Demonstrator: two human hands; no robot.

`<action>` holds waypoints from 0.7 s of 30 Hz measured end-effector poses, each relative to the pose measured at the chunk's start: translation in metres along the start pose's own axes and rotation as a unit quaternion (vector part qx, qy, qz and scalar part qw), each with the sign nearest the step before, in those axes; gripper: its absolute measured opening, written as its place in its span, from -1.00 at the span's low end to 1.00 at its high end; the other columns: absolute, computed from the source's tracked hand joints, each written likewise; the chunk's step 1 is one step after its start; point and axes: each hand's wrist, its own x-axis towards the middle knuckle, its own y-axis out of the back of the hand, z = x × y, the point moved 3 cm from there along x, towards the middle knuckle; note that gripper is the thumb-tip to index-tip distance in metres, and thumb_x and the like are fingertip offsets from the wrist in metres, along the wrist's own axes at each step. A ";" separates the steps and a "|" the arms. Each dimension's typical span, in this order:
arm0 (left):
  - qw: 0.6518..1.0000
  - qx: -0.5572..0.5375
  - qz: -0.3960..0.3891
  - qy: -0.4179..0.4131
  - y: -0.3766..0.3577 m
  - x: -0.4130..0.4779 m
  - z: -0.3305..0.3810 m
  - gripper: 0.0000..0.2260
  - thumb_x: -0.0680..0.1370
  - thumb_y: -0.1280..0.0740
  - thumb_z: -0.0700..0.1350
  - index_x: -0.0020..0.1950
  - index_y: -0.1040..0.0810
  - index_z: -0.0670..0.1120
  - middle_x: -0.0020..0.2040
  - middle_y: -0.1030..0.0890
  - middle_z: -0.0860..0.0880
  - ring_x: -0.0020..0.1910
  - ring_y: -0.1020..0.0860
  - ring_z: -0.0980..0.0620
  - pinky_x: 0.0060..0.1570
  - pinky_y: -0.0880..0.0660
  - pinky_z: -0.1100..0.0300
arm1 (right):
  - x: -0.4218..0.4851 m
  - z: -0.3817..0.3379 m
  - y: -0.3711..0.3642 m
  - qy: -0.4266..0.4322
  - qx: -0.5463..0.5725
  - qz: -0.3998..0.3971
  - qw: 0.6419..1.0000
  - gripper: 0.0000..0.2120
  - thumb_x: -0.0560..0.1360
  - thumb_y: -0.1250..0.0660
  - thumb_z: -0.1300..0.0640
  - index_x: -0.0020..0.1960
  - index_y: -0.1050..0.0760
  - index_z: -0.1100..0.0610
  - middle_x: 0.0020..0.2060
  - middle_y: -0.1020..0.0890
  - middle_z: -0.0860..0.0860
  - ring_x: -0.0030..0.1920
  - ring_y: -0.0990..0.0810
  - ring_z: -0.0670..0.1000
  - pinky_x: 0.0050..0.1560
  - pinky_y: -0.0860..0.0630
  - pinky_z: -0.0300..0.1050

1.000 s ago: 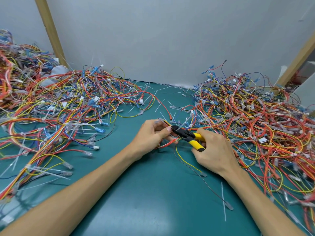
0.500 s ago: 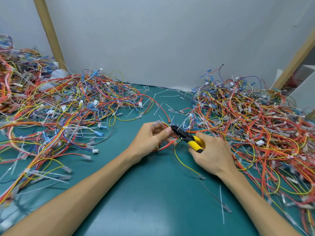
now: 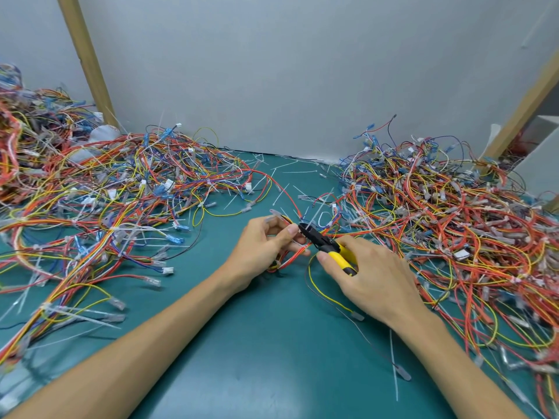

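Yellow cutters [image 3: 328, 247], one pair, gripped in right hand [image 3: 372, 276]; left hand [image 3: 263, 246] pinches one harness [image 3: 292, 255].

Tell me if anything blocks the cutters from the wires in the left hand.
Nothing visible does. The cutters in the right hand have their tip at the wires the left hand pinches.

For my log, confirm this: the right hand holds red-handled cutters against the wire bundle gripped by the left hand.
Not red: the head view shows the right hand holding yellow-handled black cutters against the red and yellow wire bundle gripped by the left hand.
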 end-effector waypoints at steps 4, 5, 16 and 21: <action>1.000 0.003 -0.001 -0.004 0.000 0.001 -0.001 -0.86 0.63 -0.24 -0.22 -0.11 -0.49 -0.21 -0.18 -0.67 -0.07 -0.29 -0.69 0.07 -0.37 -0.42 0.37 | 0.000 0.001 0.000 0.006 0.014 0.015 1.000 -0.46 0.45 0.02 -0.47 -0.02 -0.49 -0.08 -0.19 -0.60 -0.12 -0.07 -0.58 0.05 -0.20 -0.44 -0.04; 1.000 0.002 0.000 -0.005 0.000 0.001 -0.001 -0.85 0.63 -0.24 -0.22 -0.12 -0.49 -0.20 -0.19 -0.67 -0.07 -0.30 -0.69 0.07 -0.38 -0.42 0.37 | 0.000 0.001 0.000 0.008 0.016 0.014 1.000 -0.45 0.44 0.02 -0.47 -0.02 -0.49 -0.08 -0.19 -0.60 -0.11 -0.07 -0.58 0.06 -0.20 -0.45 -0.03; 1.000 0.018 0.001 -0.005 -0.001 0.001 -0.003 -0.86 0.63 -0.24 -0.22 -0.10 -0.49 -0.21 -0.21 -0.67 -0.02 -0.29 -0.69 0.05 -0.38 -0.41 0.32 | -0.003 -0.005 -0.005 -0.005 0.047 0.004 0.999 -0.48 0.50 0.09 -0.42 0.00 -0.45 -0.09 -0.19 -0.55 -0.11 -0.11 -0.55 0.03 -0.19 -0.33 -0.06; 1.000 0.024 0.002 -0.002 -0.001 0.000 -0.002 -0.86 0.63 -0.25 -0.21 -0.12 -0.49 -0.20 -0.21 -0.68 -0.03 -0.27 -0.70 0.03 -0.30 -0.44 0.21 | -0.002 -0.005 -0.004 -0.007 0.003 0.034 0.999 -0.48 0.50 0.08 -0.42 -0.22 -0.35 -0.01 -0.41 -0.46 -0.09 -0.31 -0.42 0.06 -0.33 -0.26 -0.05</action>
